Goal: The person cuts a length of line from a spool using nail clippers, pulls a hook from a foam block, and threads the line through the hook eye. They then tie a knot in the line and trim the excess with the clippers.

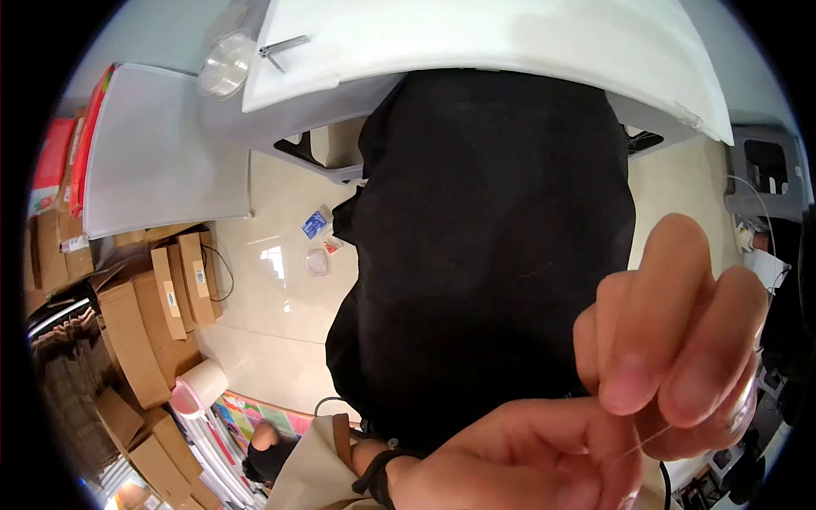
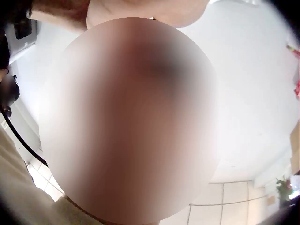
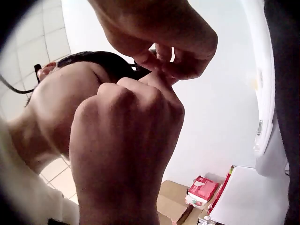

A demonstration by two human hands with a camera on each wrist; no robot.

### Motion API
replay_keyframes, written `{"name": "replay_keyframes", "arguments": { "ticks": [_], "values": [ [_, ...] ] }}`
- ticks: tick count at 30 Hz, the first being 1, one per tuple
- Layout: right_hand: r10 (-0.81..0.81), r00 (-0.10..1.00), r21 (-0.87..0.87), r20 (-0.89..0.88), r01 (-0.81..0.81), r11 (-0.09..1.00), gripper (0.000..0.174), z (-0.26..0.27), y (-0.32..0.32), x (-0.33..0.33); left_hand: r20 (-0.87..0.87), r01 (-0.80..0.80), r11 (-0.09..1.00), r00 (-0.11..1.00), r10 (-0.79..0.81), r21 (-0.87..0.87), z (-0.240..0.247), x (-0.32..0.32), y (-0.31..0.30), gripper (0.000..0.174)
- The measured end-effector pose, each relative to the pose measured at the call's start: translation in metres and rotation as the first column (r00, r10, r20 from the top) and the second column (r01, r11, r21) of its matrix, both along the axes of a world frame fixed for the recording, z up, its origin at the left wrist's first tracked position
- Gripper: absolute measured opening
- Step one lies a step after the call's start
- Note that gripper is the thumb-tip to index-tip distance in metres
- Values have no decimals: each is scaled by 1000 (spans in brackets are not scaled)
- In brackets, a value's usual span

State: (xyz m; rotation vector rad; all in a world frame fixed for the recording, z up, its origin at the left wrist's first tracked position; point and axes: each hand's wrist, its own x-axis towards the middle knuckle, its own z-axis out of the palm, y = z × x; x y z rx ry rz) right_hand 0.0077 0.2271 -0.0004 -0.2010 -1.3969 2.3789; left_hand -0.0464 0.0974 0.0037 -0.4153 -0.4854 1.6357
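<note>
A fine pale thread runs between my two hands, close in front of the head camera. My left hand, a black band around its wrist, comes in from below and pinches the thread with bent fingers. From the right, my right hand holds the thread's other side with its fingers curled down. In the right wrist view, the fingertips of the right hand meet those of the left hand. Below the hands spreads a large black cloth. A blurred disc covers most of the left wrist view.
At the far side stands a white table with small silver clippers on it. Cardboard boxes and a pink-rimmed bin line the left. Small packets lie on the tiled floor. A grey stool is at right.
</note>
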Motion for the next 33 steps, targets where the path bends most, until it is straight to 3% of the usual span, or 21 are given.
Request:
{"name": "replay_keyframes", "arguments": {
  "ticks": [3, 4, 10, 16, 33],
  "values": [
    [11, 999, -54, -48, -14, 998, 7, 0, 3, 2, -36, 99, 995, 994, -100, -34, -2, -4, -3, 17],
    [17, 995, -157, -94, -32, 987, 6, -4, 5, 5, -43, 254, 962, 965, -259, -97, -3, -7, -10, 18],
    [227, 951, -189, -210, -267, 945, 6, -6, 27, 7, -31, 179, 981, 983, -182, -78, -9, -2, -8, 21],
    [161, 973, -291, -163, -203, 935, 10, -2, 17, 7, -22, 106, 994, 994, -107, -27, -6, -1, -8, 22],
    [293, 933, 65, -208, -286, 956, 16, -5, 35, 12, 21, -68, 997, 997, 68, 20, 1, 2, -2, 24]
  ]
}}
